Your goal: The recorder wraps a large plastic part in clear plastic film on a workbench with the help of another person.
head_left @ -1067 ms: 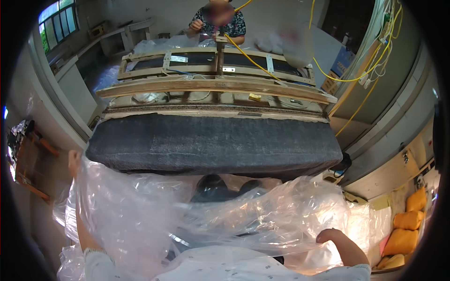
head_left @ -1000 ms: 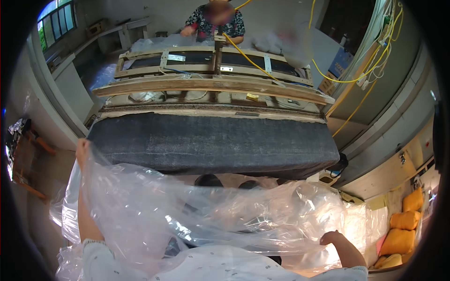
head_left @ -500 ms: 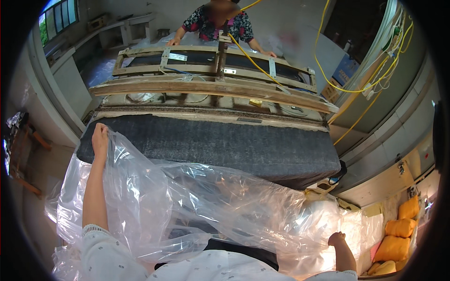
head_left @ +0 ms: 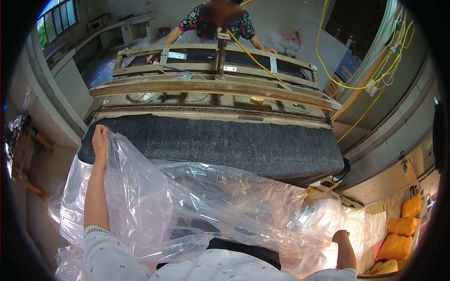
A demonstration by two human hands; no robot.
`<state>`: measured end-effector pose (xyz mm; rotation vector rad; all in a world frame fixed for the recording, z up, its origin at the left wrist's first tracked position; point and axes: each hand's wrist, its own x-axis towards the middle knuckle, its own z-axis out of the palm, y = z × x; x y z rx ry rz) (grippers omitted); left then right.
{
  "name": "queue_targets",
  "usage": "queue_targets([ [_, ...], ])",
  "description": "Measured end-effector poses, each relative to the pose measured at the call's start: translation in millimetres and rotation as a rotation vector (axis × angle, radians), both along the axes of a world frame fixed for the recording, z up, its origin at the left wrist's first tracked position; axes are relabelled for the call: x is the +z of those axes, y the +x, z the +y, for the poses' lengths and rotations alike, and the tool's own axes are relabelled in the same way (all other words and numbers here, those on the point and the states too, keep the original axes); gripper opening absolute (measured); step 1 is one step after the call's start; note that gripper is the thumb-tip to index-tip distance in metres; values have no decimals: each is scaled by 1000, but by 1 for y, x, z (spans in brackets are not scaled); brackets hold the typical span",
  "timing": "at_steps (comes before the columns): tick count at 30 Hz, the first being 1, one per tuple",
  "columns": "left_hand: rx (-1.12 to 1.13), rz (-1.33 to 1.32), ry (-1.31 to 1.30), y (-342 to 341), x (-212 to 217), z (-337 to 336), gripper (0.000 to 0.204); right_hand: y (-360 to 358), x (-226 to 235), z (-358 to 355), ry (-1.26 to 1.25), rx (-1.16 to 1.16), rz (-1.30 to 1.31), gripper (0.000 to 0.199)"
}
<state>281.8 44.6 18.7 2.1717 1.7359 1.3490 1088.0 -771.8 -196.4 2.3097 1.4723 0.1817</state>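
Note:
A large clear plastic sheet [head_left: 206, 196] hangs in creases between my arms, draped over my side of the machine and down toward my lap. My left hand [head_left: 100, 140] pinches its upper left corner, resting over the left end of a dark grey cloth-covered bench [head_left: 220, 145]. Low on the right, my right hand [head_left: 341, 236] is closed in a fist on the sheet's other end; its fingertips are hidden. Behind the bench stands a long wooden frame [head_left: 215, 88] with metal brackets, above a dusty machine bed.
Across the frame a person in a flowered top [head_left: 243, 23] has both hands at its far rail. Yellow cables [head_left: 356, 86] loop down on the right. Orange bundles [head_left: 403, 226] are stacked at lower right. A blue box [head_left: 348, 64] stands beyond the frame's right end.
The other person's left-side hand, as I see it, has moved down inside the wooden frame. My hands keep their hold on the sheet almost unmoved. The view has shifted slightly.

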Motion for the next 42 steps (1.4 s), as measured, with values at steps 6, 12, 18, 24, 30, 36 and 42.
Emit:
queue_targets([
  [6,-6,20,28,4,11,-6,11,-39,70,50,-185,-368,-17,31],
  [12,-25,-25,52,-9,-6,9,12,5,215,144,751,-761,12,21],
  [18,123,-25,98,-25,-16,17,12,30,368,301,1555,-116,321,52],
  [24,154,32,93,-54,-16,8,11,-31,252,398,995,-111,396,58],
  [30,204,148,-71,-96,-18,7,12,-70,222,428,606,-274,249,52],
  [36,390,319,58,-72,-18,18,12,-68,229,430,641,-247,316,50],
  [42,390,294,3,-72,-13,18,12,-65,224,434,696,-182,284,47],
])
